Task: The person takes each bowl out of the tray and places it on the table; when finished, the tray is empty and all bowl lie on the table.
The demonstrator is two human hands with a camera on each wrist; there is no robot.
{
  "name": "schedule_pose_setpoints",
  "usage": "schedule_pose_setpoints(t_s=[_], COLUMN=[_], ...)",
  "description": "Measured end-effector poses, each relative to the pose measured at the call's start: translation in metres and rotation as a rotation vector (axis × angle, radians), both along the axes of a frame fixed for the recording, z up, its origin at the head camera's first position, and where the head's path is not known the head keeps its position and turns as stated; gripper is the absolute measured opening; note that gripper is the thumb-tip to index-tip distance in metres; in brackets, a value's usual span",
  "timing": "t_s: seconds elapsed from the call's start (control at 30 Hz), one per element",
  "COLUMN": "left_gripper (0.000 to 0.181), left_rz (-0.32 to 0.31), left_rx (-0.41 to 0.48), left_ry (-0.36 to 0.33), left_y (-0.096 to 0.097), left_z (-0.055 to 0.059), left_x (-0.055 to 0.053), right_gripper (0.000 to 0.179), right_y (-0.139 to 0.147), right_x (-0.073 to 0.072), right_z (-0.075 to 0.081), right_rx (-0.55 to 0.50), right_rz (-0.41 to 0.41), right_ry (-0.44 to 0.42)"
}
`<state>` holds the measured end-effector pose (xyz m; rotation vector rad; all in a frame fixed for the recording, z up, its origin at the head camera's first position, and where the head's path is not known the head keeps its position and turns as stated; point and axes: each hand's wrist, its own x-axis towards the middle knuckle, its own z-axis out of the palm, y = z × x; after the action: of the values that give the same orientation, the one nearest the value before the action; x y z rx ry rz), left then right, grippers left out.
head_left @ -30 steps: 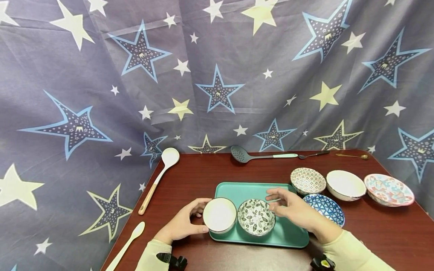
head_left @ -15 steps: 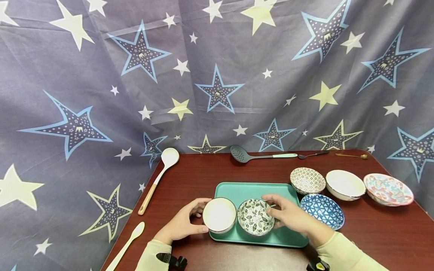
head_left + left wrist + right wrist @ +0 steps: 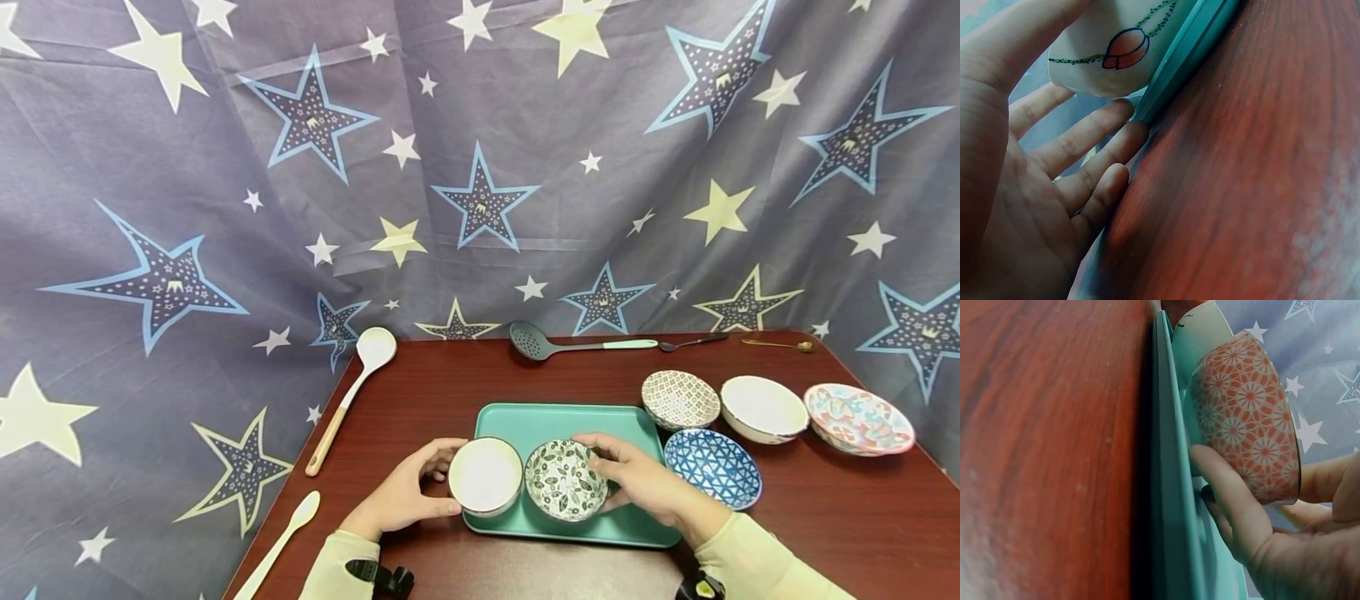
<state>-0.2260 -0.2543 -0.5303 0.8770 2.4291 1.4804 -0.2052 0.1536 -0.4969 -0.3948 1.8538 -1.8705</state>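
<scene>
A white bowl [image 3: 486, 477] stands at the left end of a green tray [image 3: 517, 417], its outer wall painted with an orange bud in the left wrist view. My left hand [image 3: 412, 492] holds its left side, thumb in front and index finger behind. Right beside it is a bowl with a dark leaf pattern inside [image 3: 564, 481]; the right wrist view shows its orange flowered outer wall [image 3: 1247, 412]. My right hand [image 3: 648, 479] grips that bowl from the right, thumb at the rim and fingers low around the wall.
To the right of the tray are a blue patterned bowl [image 3: 712, 468], a small-patterned bowl [image 3: 680, 400], a white bowl [image 3: 763, 408] and a pink-and-blue bowl [image 3: 858, 419]. A skimmer [image 3: 532, 342] lies at the back; a ladle [image 3: 375, 348] and a cream spoon [image 3: 303, 510] lie left.
My right hand has moved left from above the tray and taken hold of the leaf-patterned bowl, uncovering more of the blue bowl. My left hand and the white bowl have not moved.
</scene>
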Motion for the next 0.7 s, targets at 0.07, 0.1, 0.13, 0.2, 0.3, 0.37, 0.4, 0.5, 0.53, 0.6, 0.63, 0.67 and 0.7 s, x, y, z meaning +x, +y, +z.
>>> schedule_pose_setpoints(t_s=[0.07, 0.1, 0.13, 0.2, 0.3, 0.37, 0.4, 0.5, 0.53, 0.6, 0.63, 0.67, 0.7], left_gripper=[0.079, 0.079, 0.079, 0.079, 0.078, 0.079, 0.079, 0.079, 0.078, 0.078, 0.078, 0.078, 0.078], left_rz=[-0.004, -0.005, -0.006, -0.007, -0.006, -0.002, -0.006, -0.005, -0.004, -0.008, -0.007, -0.009, -0.012], left_rx=[0.002, 0.002, 0.003, 0.000, -0.004, -0.010, -0.007, -0.005, -0.006, -0.001, -0.001, 0.000, 0.003], left_ry=[0.007, 0.007, 0.008, 0.013, 0.016, 0.014, 0.020, 0.023, 0.025, 0.032, 0.031, 0.032, 0.033], left_y=[0.0000, 0.0000, 0.0004, 0.0005, 0.0009, 0.0007, 0.0006, 0.0005, 0.0005, 0.0009, 0.0012, 0.0014, 0.0015], left_z=[-0.0002, -0.0001, 0.0002, 0.0008, 0.0012, 0.0007, 0.0007, 0.0008, 0.0011, 0.0017, 0.0019, 0.0020, 0.0019], left_x=[-0.0002, -0.0001, 0.0000, 0.0002, 0.0002, -0.0001, -0.0003, -0.0002, 0.0000, 0.0003, 0.0005, 0.0005, 0.0005], right_gripper=[0.049, 0.049, 0.049, 0.049, 0.050, 0.050, 0.049, 0.049, 0.049, 0.049, 0.049, 0.049, 0.049], right_y=[0.0002, 0.0004, 0.0006, 0.0010, 0.0015, 0.0016, 0.0016, 0.0015, 0.0015, 0.0015, 0.0016, 0.0018, 0.0019], right_x=[-0.0010, -0.0014, -0.0017, -0.0025, -0.0029, -0.0029, -0.0030, -0.0027, -0.0028, -0.0029, -0.0029, -0.0029, -0.0029], right_z=[-0.0016, -0.0024, -0.0032, -0.0044, -0.0049, -0.0043, -0.0039, -0.0029, -0.0028, -0.0025, -0.0025, -0.0024, -0.0025], right_rx=[-0.016, -0.023, -0.030, -0.042, -0.050, -0.050, -0.050, -0.049, -0.050, -0.051, -0.052, -0.054, -0.057], right_rz=[-0.004, -0.007, -0.008, -0.009, -0.012, -0.013, -0.014, -0.018, -0.018, -0.020, -0.019, -0.017, -0.015], right_ry=[-0.009, -0.014, -0.019, -0.028, -0.037, -0.039, -0.038, -0.036, -0.036, -0.036, -0.037, -0.038, -0.039])
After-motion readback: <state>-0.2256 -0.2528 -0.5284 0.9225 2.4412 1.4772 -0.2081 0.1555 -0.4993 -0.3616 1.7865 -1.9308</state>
